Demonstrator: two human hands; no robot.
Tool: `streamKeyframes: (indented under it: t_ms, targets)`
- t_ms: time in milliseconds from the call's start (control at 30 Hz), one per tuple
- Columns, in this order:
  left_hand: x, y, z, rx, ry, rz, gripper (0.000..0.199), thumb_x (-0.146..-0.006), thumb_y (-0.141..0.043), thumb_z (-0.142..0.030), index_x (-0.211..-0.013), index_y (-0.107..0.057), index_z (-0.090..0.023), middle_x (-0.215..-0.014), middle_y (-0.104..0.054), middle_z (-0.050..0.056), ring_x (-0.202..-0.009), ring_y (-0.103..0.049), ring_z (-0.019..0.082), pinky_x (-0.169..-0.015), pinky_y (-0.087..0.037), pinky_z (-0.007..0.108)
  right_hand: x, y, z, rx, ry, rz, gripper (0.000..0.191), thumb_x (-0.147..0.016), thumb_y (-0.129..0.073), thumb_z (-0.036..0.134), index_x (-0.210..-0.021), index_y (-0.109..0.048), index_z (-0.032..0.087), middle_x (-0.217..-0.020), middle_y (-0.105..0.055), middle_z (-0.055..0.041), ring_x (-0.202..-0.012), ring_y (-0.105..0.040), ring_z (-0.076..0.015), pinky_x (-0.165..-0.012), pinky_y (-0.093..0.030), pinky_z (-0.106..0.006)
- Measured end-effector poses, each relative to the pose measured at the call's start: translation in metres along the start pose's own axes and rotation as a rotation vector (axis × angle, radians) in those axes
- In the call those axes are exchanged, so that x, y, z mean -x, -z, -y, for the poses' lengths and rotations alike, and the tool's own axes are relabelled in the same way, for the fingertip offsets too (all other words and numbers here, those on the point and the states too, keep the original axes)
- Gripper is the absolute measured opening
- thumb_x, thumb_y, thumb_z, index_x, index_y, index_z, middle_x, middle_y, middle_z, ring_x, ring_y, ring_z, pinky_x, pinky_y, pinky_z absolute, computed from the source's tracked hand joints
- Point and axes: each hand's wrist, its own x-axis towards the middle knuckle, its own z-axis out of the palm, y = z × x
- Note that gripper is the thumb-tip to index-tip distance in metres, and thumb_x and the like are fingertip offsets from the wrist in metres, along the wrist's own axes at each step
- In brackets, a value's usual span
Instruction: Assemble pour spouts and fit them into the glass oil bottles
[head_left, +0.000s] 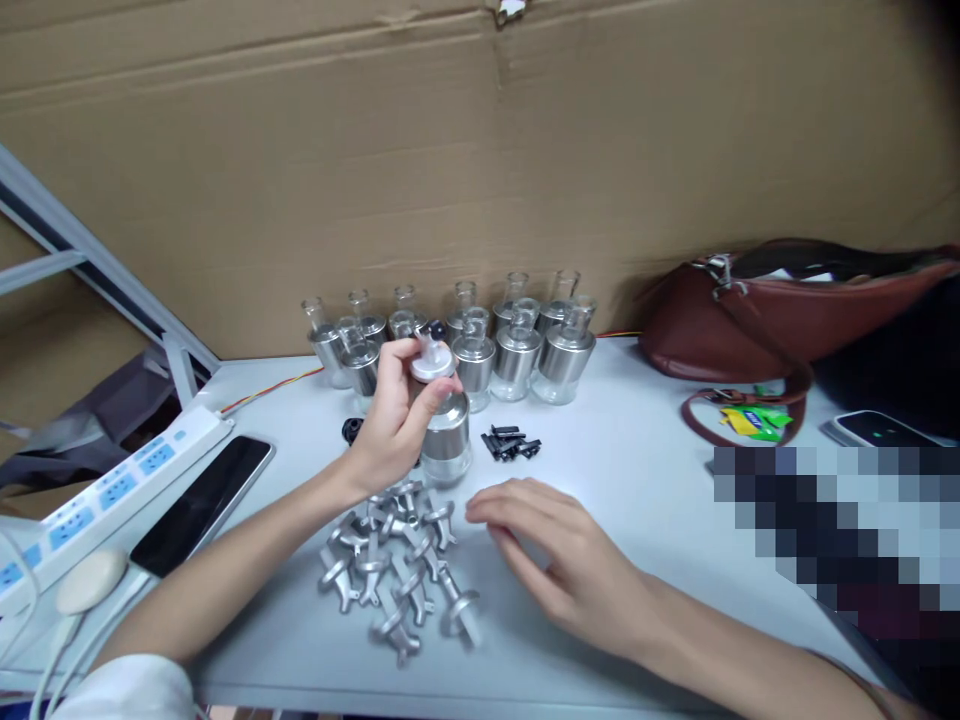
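My left hand (397, 415) grips a silver pourer cap (433, 362) with a black tip, right over the neck of a glass bottle with a metal band (446, 440). Whether the cap touches the bottle I cannot tell. My right hand (551, 550) hovers above the table, palm down, its fingers apart from the thumb and holding nothing. Below my left hand lies a pile of silver metal pourer parts (375, 570). Small black pieces (510, 442) lie to the right of the bottle, and a black round part (352, 430) is partly hidden behind my left hand.
Several banded glass bottles (564, 350) stand along the cardboard wall (480, 160). On the left are a phone (202, 505) and a power strip (116, 490). A brown bag (810, 335), a green and yellow packet (754, 421) and another device (885, 430) are on the right.
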Motion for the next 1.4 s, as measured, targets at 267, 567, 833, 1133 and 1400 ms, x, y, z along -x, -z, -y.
streamKeyframes:
  t_ms: [267,567,833,1133,1400]
  targets:
    - [0.012,-0.007,0.01,0.039,0.11,0.053,0.03,-0.093,-0.056,-0.044,-0.106,-0.037,-0.025,-0.098,-0.055,0.003,-0.082,-0.06,0.016,-0.079,-0.048,0.034,-0.023,0.026,-0.013,-0.069,-0.118,-0.341,0.013,-0.094,-0.051,0.017,-0.103,-0.059,0.022,-0.1,-0.065,-0.0044,-0.097,-0.062,-0.0145,-0.086,-0.05,-0.027]
    - [0.015,-0.009,0.004,0.102,0.257,0.147,0.037,-0.09,-0.06,-0.046,-0.113,-0.041,-0.024,-0.106,-0.062,0.006,-0.094,-0.066,0.021,-0.082,-0.051,0.033,-0.054,0.016,-0.024,0.021,-0.027,-0.274,0.022,-0.093,-0.056,0.032,-0.112,-0.058,0.02,-0.116,-0.061,-0.0113,-0.111,-0.058,-0.023,-0.095,-0.048,-0.04]
    - [0.011,-0.012,0.008,0.004,0.213,0.183,0.04,-0.091,-0.052,-0.054,-0.114,-0.046,-0.021,-0.098,-0.063,0.006,-0.089,-0.063,0.021,-0.083,-0.051,0.034,-0.073,0.015,-0.011,-0.004,-0.069,-0.205,0.021,-0.094,-0.05,0.028,-0.11,-0.061,0.018,-0.12,-0.064,-0.0136,-0.111,-0.059,-0.0252,-0.093,-0.048,-0.041]
    - [0.017,-0.018,0.017,-0.121,0.138,0.17,0.04,-0.096,-0.04,-0.052,-0.12,-0.039,-0.02,-0.097,-0.058,0.007,-0.084,-0.06,0.02,-0.081,-0.05,0.035,-0.083,0.005,-0.002,0.021,-0.141,-0.307,0.025,-0.098,-0.038,0.024,-0.092,-0.06,0.014,-0.09,-0.068,-0.0109,-0.088,-0.065,-0.0214,-0.077,-0.048,-0.031]
    - [0.022,-0.018,0.021,-0.135,0.084,0.159,0.041,-0.096,-0.044,-0.046,-0.128,-0.034,-0.022,-0.113,-0.055,0.012,-0.098,-0.058,0.024,-0.09,-0.044,0.041,-0.092,0.004,-0.005,-0.273,-0.357,-0.412,0.038,-0.097,-0.041,0.047,-0.074,-0.055,0.019,-0.077,-0.066,-0.0054,-0.076,-0.065,-0.0182,-0.071,-0.05,-0.03]
